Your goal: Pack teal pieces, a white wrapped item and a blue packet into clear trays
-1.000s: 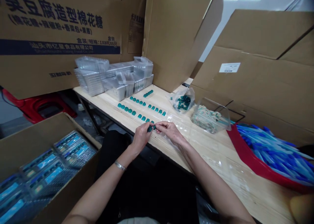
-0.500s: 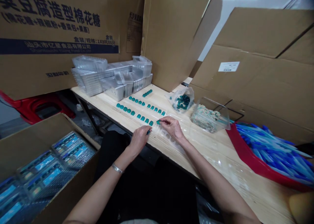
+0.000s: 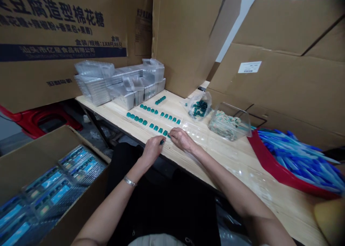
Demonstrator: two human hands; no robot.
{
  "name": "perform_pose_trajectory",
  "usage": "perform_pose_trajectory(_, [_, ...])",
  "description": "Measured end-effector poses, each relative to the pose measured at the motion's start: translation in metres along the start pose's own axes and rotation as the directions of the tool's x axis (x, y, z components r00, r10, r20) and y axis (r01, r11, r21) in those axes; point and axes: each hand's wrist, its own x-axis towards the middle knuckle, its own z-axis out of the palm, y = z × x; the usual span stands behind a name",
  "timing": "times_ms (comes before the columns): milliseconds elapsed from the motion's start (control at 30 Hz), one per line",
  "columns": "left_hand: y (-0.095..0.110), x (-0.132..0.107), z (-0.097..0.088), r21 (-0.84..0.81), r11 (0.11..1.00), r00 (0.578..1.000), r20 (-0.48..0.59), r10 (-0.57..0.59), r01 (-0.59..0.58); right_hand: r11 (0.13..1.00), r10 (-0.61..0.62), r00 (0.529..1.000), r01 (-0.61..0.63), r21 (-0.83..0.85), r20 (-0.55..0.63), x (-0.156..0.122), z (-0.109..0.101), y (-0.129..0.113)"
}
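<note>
Several small green blocks (image 3: 140,120) lie in rows on the wooden table (image 3: 118,117), and I cannot tell their exact kind. At the right end of the front row, my right hand (image 3: 182,139) pinches one green block (image 3: 169,135), close beside the last block of that row. My left hand (image 3: 153,147) is closed near the table's front edge, with a dark green block (image 3: 161,142) showing at its fingertips. A transparent tray with hollows (image 3: 194,130) lies just beyond my right hand.
Stacked clear plastic trays (image 3: 126,81) stand at the back left. A bag of green blocks (image 3: 199,107), a clear box of pale pieces (image 3: 229,124) and a red basin of blue pieces (image 3: 265,167) are to the right. A carton of packed trays (image 3: 64,131) sits lower left.
My right hand has moved its green block left, right up to the end of the front row. My left hand stays closed near the edge. The view has shifted slightly.
</note>
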Motion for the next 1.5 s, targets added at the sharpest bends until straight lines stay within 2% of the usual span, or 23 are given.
perform_pose_trajectory(200, [0.001, 0.002, -0.002, -0.029, 1.000, 1.000, -0.013, -0.009, 0.009, 0.986, 0.167, 0.982, -0.166, 0.016, -0.084, 0.000, 0.000, -0.006])
perform_pose_trajectory(300, [0.001, 0.002, -0.002, -0.049, 0.998, 1.000, -0.007, -0.029, 0.028, 0.987, 0.158, 0.983, -0.156, 0.034, -0.093, 0.002, 0.005, -0.005])
perform_pose_trajectory(467, [0.001, 0.004, -0.003, -0.178, 0.979, 0.994, 0.003, -0.105, 0.104, 0.977, 0.196, 0.977, -0.188, 0.099, -0.087, 0.004, 0.015, 0.007])
perform_pose_trajectory(533, [0.004, 0.005, -0.006, -0.192, 0.974, 0.992, -0.012, -0.123, 0.118, 0.970, 0.222, 0.972, -0.214, 0.114, -0.070, 0.002, 0.010, 0.007])
perform_pose_trajectory(600, [0.007, 0.005, -0.011, -0.330, 0.924, 0.978, -0.017, -0.207, 0.190, 0.963, 0.248, 0.962, -0.232, 0.136, -0.111, -0.001, 0.000, 0.000])
perform_pose_trajectory(633, [0.010, 0.004, -0.013, -0.468, 0.848, 0.962, 0.014, -0.273, 0.248, 0.959, 0.257, 0.955, -0.234, 0.158, -0.147, -0.002, -0.006, -0.007])
perform_pose_trajectory(667, [0.012, 0.004, -0.016, -0.622, 0.721, 0.940, 0.077, -0.333, 0.306, 0.954, 0.265, 0.947, -0.230, 0.192, -0.180, -0.003, -0.013, -0.015])
perform_pose_trajectory(700, [0.015, 0.003, -0.019, -0.755, 0.551, 0.915, 0.160, -0.371, 0.355, 0.946, 0.271, 0.941, -0.221, 0.238, -0.203, -0.004, -0.019, -0.024])
perform_pose_trajectory(767, [0.021, 0.004, -0.024, -0.882, 0.231, 0.877, 0.313, -0.363, 0.411, 0.919, 0.273, 0.940, -0.192, 0.343, -0.206, -0.006, -0.027, -0.043])
perform_pose_trajectory(800, [0.025, 0.004, -0.025, -0.895, 0.123, 0.865, 0.368, -0.341, 0.429, 0.904, 0.266, 0.944, -0.174, 0.391, -0.196, -0.006, -0.029, -0.051])
perform_pose_trajectory(833, [0.028, 0.005, -0.025, -0.894, 0.045, 0.854, 0.409, -0.321, 0.445, 0.890, 0.254, 0.949, -0.154, 0.429, -0.187, -0.007, -0.029, -0.058])
perform_pose_trajectory(900, [0.034, 0.008, -0.023, -0.878, -0.040, 0.837, 0.469, -0.283, 0.478, 0.873, 0.234, 0.956, -0.126, 0.470, -0.178, -0.007, -0.026, -0.066])
perform_pose_trajectory(1000, [0.039, 0.012, -0.017, -0.859, -0.065, 0.823, 0.505, -0.261, 0.507, 0.855, 0.282, 0.947, -0.177, 0.488, -0.151, -0.007, -0.021, -0.064])
perform_pose_trajectory(1133, [0.040, 0.015, -0.007, -0.866, -0.025, 0.832, 0.487, -0.265, 0.499, 0.821, 0.399, 0.907, -0.288, 0.492, -0.135, -0.010, -0.025, -0.055])
perform_pose_trajectory(1200, [0.040, 0.017, -0.003, -0.867, -0.020, 0.832, 0.485, -0.269, 0.498, 0.854, 0.362, 0.919, -0.260, 0.451, -0.155, -0.012, -0.029, -0.053])
perform_pose_trajectory(1300, [0.043, 0.019, -0.001, -0.861, -0.032, 0.823, 0.494, -0.281, 0.507, 0.920, 0.235, 0.958, -0.165, 0.356, -0.163, -0.014, -0.034, -0.052])
perform_pose_trajectory(1367, [0.045, 0.021, -0.002, -0.857, -0.043, 0.822, 0.507, -0.260, 0.514, 0.927, 0.199, 0.964, -0.127, 0.352, -0.175, -0.015, -0.034, -0.051])
perform_pose_trajectory(1433, [0.048, 0.021, -0.004, -0.852, -0.052, 0.826, 0.519, -0.220, 0.521, 0.885, 0.260, 0.946, -0.154, 0.440, -0.193, -0.017, -0.032, -0.047])
perform_pose_trajectory(1500, [0.049, 0.019, -0.007, -0.860, -0.006, 0.838, 0.499, -0.219, 0.510, 0.760, 0.399, 0.902, -0.225, 0.610, -0.164, -0.019, -0.032, -0.040])
